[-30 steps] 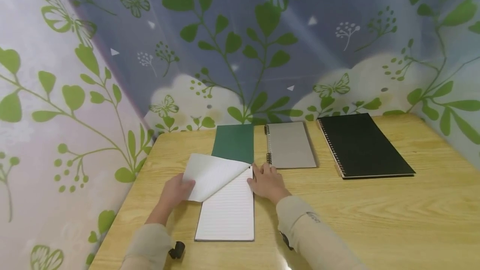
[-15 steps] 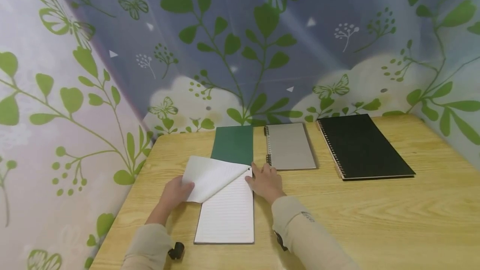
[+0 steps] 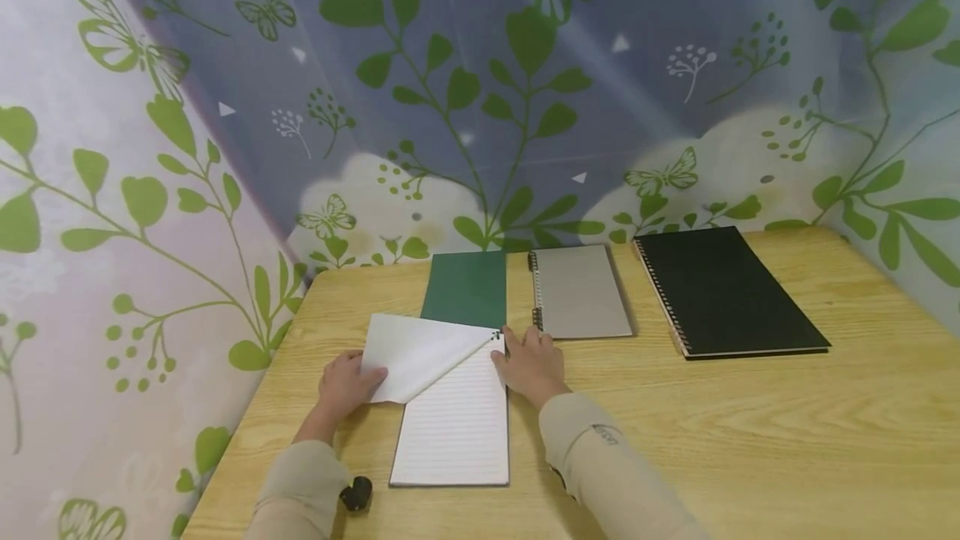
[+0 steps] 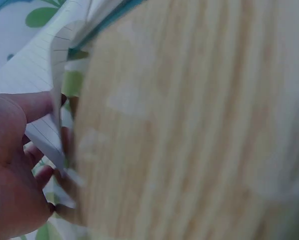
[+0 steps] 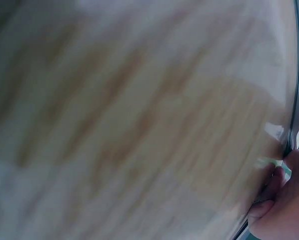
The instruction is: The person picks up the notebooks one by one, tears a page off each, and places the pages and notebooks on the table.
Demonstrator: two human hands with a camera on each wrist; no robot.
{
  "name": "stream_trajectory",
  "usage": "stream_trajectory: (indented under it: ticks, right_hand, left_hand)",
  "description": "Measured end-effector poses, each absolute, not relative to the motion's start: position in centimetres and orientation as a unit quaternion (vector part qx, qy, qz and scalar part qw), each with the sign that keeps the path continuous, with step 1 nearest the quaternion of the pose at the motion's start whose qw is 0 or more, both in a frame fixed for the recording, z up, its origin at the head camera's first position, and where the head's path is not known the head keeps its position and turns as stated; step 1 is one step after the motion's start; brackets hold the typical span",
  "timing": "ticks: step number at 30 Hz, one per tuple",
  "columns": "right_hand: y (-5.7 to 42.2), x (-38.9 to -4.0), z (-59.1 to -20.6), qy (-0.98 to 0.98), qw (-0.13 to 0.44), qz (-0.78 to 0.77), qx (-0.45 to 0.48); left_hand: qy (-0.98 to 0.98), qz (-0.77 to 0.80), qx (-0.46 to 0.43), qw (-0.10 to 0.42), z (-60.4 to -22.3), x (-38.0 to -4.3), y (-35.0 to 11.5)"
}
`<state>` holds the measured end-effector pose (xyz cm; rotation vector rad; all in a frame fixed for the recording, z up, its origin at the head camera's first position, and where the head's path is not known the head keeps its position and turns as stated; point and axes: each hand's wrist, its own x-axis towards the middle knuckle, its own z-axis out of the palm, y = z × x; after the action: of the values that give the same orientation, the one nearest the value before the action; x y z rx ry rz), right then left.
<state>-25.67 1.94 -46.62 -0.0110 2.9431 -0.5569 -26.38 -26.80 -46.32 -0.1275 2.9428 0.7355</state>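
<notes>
A notebook lies on the wooden table with its green cover [image 3: 467,288] flipped up toward the wall. Its lined page [image 3: 453,432] faces up. My left hand [image 3: 347,386] pinches the outer edge of a lifted sheet [image 3: 416,352], thumb on top, the sheet slanting across the notebook to a point at the right. In the left wrist view the sheet [image 4: 47,135] bends between thumb and fingers. My right hand [image 3: 534,363] rests at the notebook's right edge, beside several small dark marks [image 3: 497,335] near the sheet's tip. The right wrist view shows only some fingers [image 5: 269,192] at the edge.
Right of the notebook lies a grey spiral notebook [image 3: 581,292], close to my right fingers. Farther right is a larger black spiral notebook [image 3: 731,294]. A small black object [image 3: 357,493] is by my left sleeve. A leaf-patterned curtain [image 3: 480,107] borders the table [image 3: 750,440].
My left hand and the lifted sheet have shifted slightly left. More dark marks show near the sheet's right tip. My right hand stays at the notebook's edge.
</notes>
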Motion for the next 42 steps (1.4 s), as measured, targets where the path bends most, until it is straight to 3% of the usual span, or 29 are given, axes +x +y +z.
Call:
stream_trajectory:
  ticks: [21, 32, 42]
  right_hand:
    - [1.9, -25.6, -46.6, 0.979, 0.072, -0.189, -0.004]
    - [1.9, -25.3, -46.5, 0.979, 0.077, -0.19, 0.003]
    - [1.9, -25.1, -45.9, 0.98, 0.076, -0.182, -0.002]
  left_hand:
    - [0.968, 0.252, 0.003, 0.005, -46.9, -26.7, -27.9]
    - [0.959, 0.28, -0.019, 0.021, -47.1, -26.5, -27.7]
    - [0.952, 0.305, -0.035, 0.006, -47.4, -26.7, -27.8]
